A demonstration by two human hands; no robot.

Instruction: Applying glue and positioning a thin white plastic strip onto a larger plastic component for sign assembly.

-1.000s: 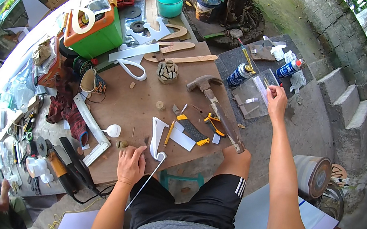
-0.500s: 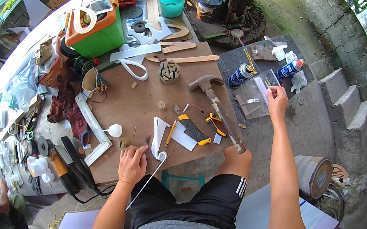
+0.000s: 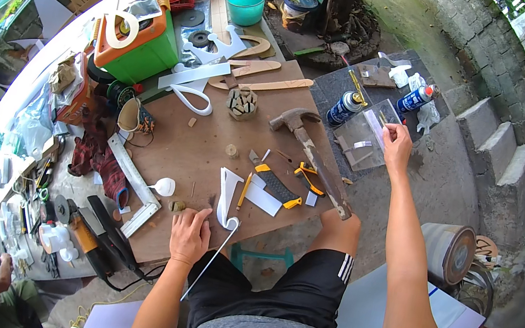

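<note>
White plastic strip (image 3: 227,194) lies just beyond left hand (image 3: 189,235) fingers flat steadying the counter (image 3: 209,147); right hand (image 3: 397,144) fingers pinch a clear sheet (image 3: 368,128).

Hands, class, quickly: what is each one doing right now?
Left hand: flat on the board, holding nothing.
Right hand: closed on a clear plastic sheet.

clear plastic sheet (image 3: 371,135) | flat on ground | white strip (image 3: 227,194) | on board
</note>
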